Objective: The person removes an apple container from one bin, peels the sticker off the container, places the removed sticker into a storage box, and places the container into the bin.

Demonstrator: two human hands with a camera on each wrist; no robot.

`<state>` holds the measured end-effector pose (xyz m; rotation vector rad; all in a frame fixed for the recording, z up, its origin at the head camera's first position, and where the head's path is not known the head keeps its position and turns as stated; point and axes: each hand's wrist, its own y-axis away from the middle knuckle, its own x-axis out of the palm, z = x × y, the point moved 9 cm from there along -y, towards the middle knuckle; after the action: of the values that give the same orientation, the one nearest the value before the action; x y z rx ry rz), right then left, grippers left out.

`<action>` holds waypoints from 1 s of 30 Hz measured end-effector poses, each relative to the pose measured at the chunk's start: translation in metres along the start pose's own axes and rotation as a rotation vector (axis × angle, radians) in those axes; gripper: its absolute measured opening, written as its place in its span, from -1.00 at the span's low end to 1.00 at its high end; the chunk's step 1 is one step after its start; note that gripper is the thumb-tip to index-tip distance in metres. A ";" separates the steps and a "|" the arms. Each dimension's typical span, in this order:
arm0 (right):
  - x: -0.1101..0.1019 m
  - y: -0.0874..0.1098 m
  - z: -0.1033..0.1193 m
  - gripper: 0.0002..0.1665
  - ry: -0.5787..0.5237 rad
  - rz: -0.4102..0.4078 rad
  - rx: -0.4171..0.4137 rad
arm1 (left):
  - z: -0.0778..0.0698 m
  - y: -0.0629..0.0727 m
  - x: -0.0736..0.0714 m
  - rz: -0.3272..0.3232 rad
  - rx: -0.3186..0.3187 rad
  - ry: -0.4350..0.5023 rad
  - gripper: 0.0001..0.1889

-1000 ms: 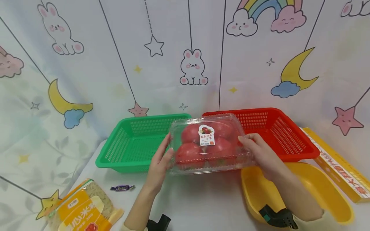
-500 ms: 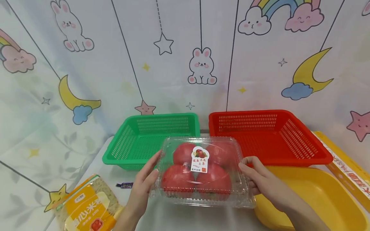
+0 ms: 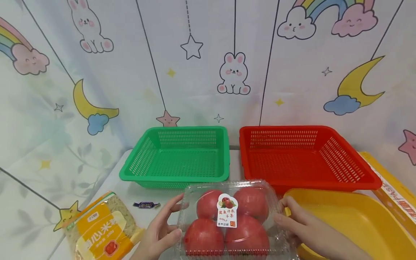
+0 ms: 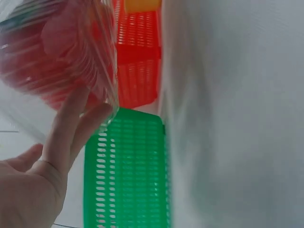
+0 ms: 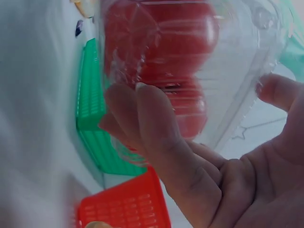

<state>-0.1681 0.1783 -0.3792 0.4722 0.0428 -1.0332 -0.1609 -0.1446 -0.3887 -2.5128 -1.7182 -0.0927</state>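
Observation:
A clear plastic box of apples (image 3: 240,226) is held up at the front centre in the head view; large red apples (image 3: 247,236) show through its lid, which bears a white fruit label (image 3: 226,210). My left hand (image 3: 160,231) holds its left side, and in the left wrist view two fingers (image 4: 66,128) reach under its base. On the right side, my right hand (image 3: 302,225) grips it, thumb at the rim and fingers (image 5: 159,123) curled beneath, as the right wrist view shows. Behind the box stand a green basket (image 3: 175,178) and a red basket (image 3: 312,186).
At the left lies an orange-and-clear food bag (image 3: 100,231), with a small purple-wrapped candy (image 3: 146,205) nearby. A yellow basin (image 3: 344,216) is at the right, a long yellow box (image 3: 394,187) beyond it. A cartoon-print curtain (image 3: 201,97) hangs behind the white table (image 3: 130,195).
Both hands have brought the box of apples down and toward me, away from the baskets. The view has shifted slightly; both baskets are now less covered.

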 end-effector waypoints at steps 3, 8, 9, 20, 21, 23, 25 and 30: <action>0.003 0.003 -0.006 -0.36 0.007 -0.006 0.055 | 0.006 0.002 0.003 0.073 0.011 0.028 -0.29; 0.010 0.004 -0.013 -0.37 -0.014 -0.028 0.074 | 0.014 0.003 0.004 0.085 0.019 0.028 -0.28; 0.012 0.003 -0.015 -0.38 -0.010 -0.032 0.078 | 0.015 0.002 0.003 0.076 0.017 0.019 -0.27; 0.023 -0.010 -0.029 -0.35 0.084 -0.056 0.124 | 0.026 -0.010 0.000 0.064 -0.053 -0.064 -0.24; 0.021 -0.010 -0.029 -0.34 0.087 -0.065 0.131 | 0.026 -0.013 -0.001 0.063 -0.055 -0.085 -0.24; 0.019 -0.010 -0.028 -0.29 0.085 -0.088 0.149 | 0.027 -0.016 0.000 0.067 -0.047 -0.124 -0.24; 0.017 -0.010 -0.027 -0.26 0.093 -0.105 0.162 | 0.028 -0.019 0.000 0.070 -0.048 -0.143 -0.23; 0.011 -0.009 -0.023 -0.09 0.124 -0.127 0.180 | 0.031 -0.021 -0.002 0.049 -0.075 -0.206 -0.20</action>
<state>-0.1660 0.1747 -0.4058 0.7048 0.0913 -1.1362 -0.1814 -0.1356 -0.4188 -2.7009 -1.7534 0.1121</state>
